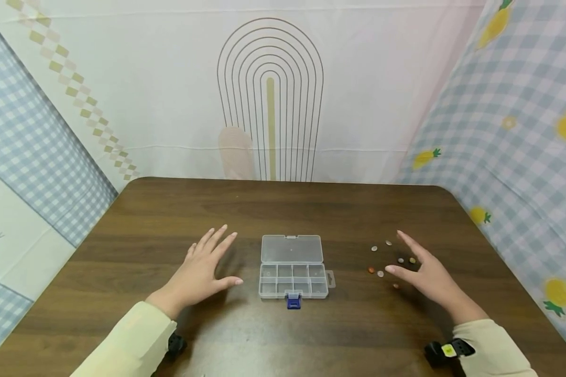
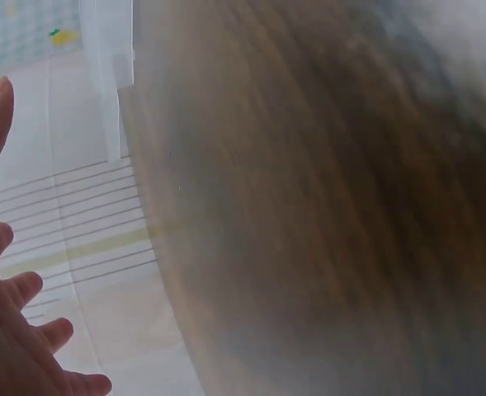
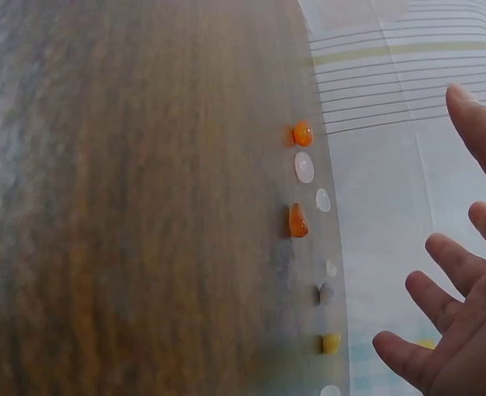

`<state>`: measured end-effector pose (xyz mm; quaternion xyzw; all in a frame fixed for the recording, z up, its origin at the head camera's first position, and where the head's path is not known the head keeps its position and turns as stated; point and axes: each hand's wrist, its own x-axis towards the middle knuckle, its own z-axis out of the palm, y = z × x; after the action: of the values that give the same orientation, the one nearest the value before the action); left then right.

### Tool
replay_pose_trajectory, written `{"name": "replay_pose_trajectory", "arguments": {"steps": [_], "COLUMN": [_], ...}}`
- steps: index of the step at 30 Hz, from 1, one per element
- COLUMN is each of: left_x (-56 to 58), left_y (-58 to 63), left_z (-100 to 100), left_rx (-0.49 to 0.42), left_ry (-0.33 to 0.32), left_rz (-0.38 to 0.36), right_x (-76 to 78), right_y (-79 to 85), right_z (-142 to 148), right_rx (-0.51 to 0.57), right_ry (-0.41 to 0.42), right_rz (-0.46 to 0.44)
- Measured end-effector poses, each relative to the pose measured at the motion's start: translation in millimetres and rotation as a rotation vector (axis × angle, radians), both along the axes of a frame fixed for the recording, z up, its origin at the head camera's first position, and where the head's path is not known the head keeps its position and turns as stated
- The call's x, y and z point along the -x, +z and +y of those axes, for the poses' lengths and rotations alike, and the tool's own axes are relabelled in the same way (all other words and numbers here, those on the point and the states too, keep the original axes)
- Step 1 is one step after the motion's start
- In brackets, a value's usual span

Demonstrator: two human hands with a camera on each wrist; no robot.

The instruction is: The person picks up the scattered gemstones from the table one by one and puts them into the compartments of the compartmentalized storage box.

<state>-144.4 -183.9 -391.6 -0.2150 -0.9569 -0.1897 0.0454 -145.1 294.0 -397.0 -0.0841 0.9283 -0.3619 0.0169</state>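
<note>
A clear plastic compartment box (image 1: 292,280) stands mid-table with its lid (image 1: 291,249) folded back and a blue latch (image 1: 293,302) at its front. To the box's left my left hand (image 1: 199,272) hovers with fingers spread, holding nothing. My right hand (image 1: 429,272) is held above the table by several small polished stones, its thumb and fingers apart and nothing between them. Among the stones are an orange one (image 3: 303,134), a longer orange-brown one (image 3: 298,221), a whitish one (image 3: 304,167), a grey one (image 3: 326,294) and a yellow one (image 3: 331,343).
The brown wooden table (image 1: 170,209) has rounded far corners. Behind it hangs a white cloth (image 1: 170,78) with an arch pattern, and a blue checked cloth (image 1: 500,157) hangs along the right side. A hanging tab (image 1: 330,279) sticks out from the box's right side.
</note>
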Motion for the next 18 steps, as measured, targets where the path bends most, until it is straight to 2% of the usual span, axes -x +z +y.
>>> {"name": "replay_pose_trajectory", "arguments": {"steps": [10,18], "left_x": [-0.2,3.1], "left_y": [-1.3,-2.6], "left_z": [14.6,26.3], "left_rx": [-0.059,-0.055], "left_ry": [-0.059,-0.081], "left_rz": [-0.057,-0.106], "right_x": [-1.1,-1.6], "right_y": [-7.3,-7.3], "right_z": [4.3,6.1], "right_rx": [0.047,-0.028], "right_ry": [0.019,0.007], "right_rz": [0.017,0.029]}}
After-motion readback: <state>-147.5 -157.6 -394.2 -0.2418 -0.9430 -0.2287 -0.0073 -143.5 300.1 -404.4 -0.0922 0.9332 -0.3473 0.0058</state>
